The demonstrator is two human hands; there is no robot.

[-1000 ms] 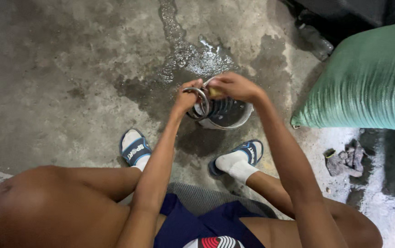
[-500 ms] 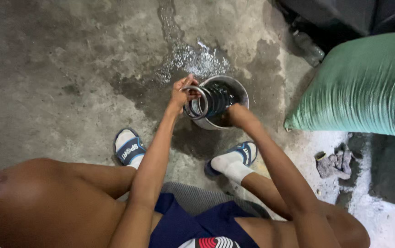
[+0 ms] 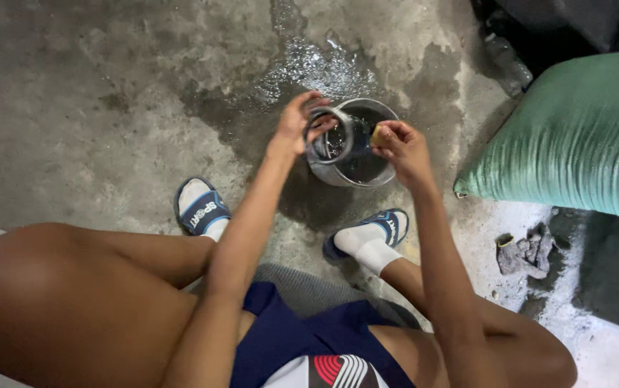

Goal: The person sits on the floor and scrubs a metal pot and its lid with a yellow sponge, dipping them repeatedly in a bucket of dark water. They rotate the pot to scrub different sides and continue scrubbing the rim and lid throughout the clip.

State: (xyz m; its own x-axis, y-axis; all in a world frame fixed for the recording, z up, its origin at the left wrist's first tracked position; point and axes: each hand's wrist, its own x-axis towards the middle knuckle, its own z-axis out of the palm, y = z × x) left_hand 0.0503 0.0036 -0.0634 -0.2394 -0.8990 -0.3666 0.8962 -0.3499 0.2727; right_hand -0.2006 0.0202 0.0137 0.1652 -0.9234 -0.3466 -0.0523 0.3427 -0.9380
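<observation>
Bare concrete floor (image 3: 94,108) lies open left of the fingers (image 3: 309,115); metal bowl (image 3: 367,169) sits directly beneath, green sack (image 3: 575,136) blocks the right.

We are observing a silver-grey round metal bowl (image 3: 385,115) holding dark, near-black liquid. We are noting a silver-grey shiny metal ring-shaped part (image 3: 335,136) showing bright reflections, and a small yellow-tan piece (image 3: 379,134). The mottled grey concrete floor (image 3: 108,93) is showing darker wet patches and a glistening splash (image 3: 317,68). We are seeing two navy slide sandals with white bands (image 3: 202,208) over white socks (image 3: 367,244). The navy shorts (image 3: 302,338) are carrying a red-and-white striped patch. A green woven sack (image 3: 575,136) is showing fine ribbing, and a grey crumpled rag (image 3: 525,251) is lying on pale grey dust.
</observation>
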